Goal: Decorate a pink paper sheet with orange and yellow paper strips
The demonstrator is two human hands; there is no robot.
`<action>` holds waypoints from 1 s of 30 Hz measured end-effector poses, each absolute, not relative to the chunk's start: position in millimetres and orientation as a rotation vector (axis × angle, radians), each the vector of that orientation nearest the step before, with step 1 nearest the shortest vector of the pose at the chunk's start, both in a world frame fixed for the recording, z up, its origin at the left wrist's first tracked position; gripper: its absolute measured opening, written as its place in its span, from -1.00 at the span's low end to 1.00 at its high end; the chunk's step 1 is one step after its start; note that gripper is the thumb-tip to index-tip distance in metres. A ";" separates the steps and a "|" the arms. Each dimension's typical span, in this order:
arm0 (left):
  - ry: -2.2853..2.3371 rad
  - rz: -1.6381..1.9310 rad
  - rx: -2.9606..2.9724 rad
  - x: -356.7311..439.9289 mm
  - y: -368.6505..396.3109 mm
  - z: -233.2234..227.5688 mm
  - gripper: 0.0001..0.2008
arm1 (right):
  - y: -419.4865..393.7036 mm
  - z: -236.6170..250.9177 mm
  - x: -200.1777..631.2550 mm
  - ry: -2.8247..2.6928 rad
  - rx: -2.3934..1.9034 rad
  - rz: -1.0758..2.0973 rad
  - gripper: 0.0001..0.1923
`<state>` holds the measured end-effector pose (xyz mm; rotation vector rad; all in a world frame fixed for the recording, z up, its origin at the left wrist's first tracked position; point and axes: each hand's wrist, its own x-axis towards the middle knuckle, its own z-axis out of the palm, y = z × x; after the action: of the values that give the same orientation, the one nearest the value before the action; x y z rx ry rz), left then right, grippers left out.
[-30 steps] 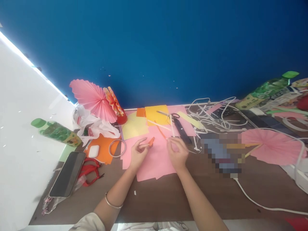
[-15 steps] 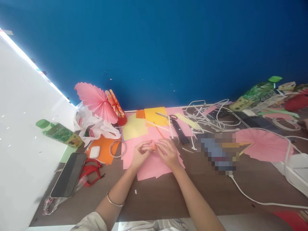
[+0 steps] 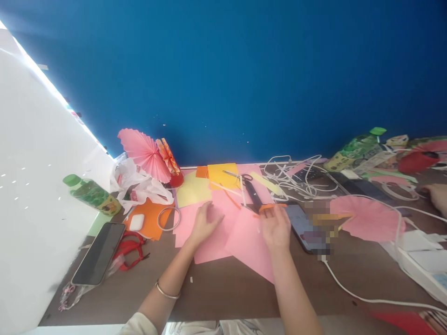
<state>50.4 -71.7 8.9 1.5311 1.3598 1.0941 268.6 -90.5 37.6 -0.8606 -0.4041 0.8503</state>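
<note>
My left hand (image 3: 205,225) rests over the pink paper sheets (image 3: 213,249), thumb apart from the fingers and nothing held. Off to the right, my right hand (image 3: 276,229) is turned partly palm-up, its fingers curled around an orange paper strip (image 3: 273,206). Below and left of that hand, a pink sheet (image 3: 249,244) lies slanted across the pile and over the table. Scissors (image 3: 246,177) and a dark long-handled tool (image 3: 252,193) lie just beyond the right hand. A yellow sheet (image 3: 222,176) and a pale yellow sheet (image 3: 193,190) are behind the pile.
On the left are a phone (image 3: 99,253), a green bottle (image 3: 92,195), a ring (image 3: 169,219) and a pink paper fan (image 3: 145,153). To the right lie another phone (image 3: 296,223), white cables (image 3: 289,186) and a pink paper rosette (image 3: 366,216). Another person's hand (image 3: 436,197) shows at the right edge.
My hands have parted; the right one has moved right with the orange strip. A pink sheet now lies shifted and turned to the right. Another person's hand shows more at the right edge.
</note>
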 end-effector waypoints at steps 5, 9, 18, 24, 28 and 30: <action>1.138 0.930 1.373 93.8 -78.0 17.7 -0.15 | -87.9 51.1 258.1 -0.457 -0.873 0.985 -0.80; 1.230 0.920 1.388 122.2 -80.4 31.0 -0.26 | -87.2 75.6 247.1 -0.520 -0.896 1.012 -0.82; 1.200 1.030 1.415 126.7 -86.5 40.5 -0.59 | -96.7 96.1 234.0 -0.885 -1.104 0.794 -0.82; 1.254 1.083 1.301 130.2 -87.6 42.8 -0.59 | -94.1 93.8 230.6 -0.738 -1.050 0.884 -0.80; 1.238 1.161 1.245 139.8 -86.8 41.3 -0.62 | -94.1 90.3 228.2 -0.752 -1.059 0.888 -0.79; 1.216 1.191 1.289 143.4 -87.4 39.3 -0.66 | -94.2 87.2 229.2 -0.753 -1.079 0.889 -0.78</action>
<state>143.4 -87.4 39.3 1.2892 1.2159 1.1914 229.2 -94.2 87.2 -1.0788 -0.7535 0.8886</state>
